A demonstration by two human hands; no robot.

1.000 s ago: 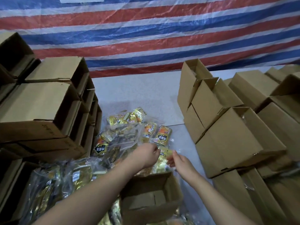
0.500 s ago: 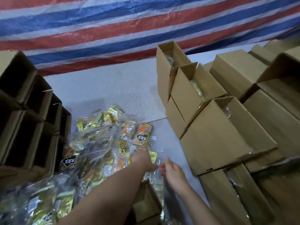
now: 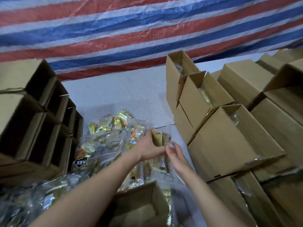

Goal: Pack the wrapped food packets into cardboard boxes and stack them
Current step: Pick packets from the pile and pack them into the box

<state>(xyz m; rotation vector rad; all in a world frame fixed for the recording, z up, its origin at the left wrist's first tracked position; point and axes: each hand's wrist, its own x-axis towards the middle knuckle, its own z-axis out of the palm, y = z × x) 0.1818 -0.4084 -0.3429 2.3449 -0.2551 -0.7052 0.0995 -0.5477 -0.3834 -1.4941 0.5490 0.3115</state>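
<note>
We see a clear-wrapped packet [image 3: 159, 140] with gold contents lifted off the pile, held upright above the open box [image 3: 139, 203] at the bottom centre. Our left hand [image 3: 150, 149] grips it from the left side, fingers curled round its lower part. Our right hand [image 3: 176, 155] sits against the packet's right edge, fingers [image 3: 170, 149] mostly straight and touching the clear wrap; no clear pinch visible there.

More clear wrap hangs down from the packet between the two forearms, toward the open box's right wall. We cannot tell whether that is the same packet or another one.

The pile of packets [image 3: 111, 136] lies on the grey surface [image 3: 114, 94] just left of and behind the held packet: gold and orange wrappers in clear bags, one with a black label. More bagged packets [image 3: 32, 200] spread to the lower left, blurred.

Left: a stack of boxes [image 3: 37, 122] on their sides, dark open mouths facing right toward the pile.

Right: a stack of upright boxes [image 3: 229, 141], tops open; clear wrap and gold show inside the nearer ones. More boxes [image 3: 262, 82] behind them at far right.

Behind everything: a red, white and blue striped tarp [image 3: 147, 30].
</note>
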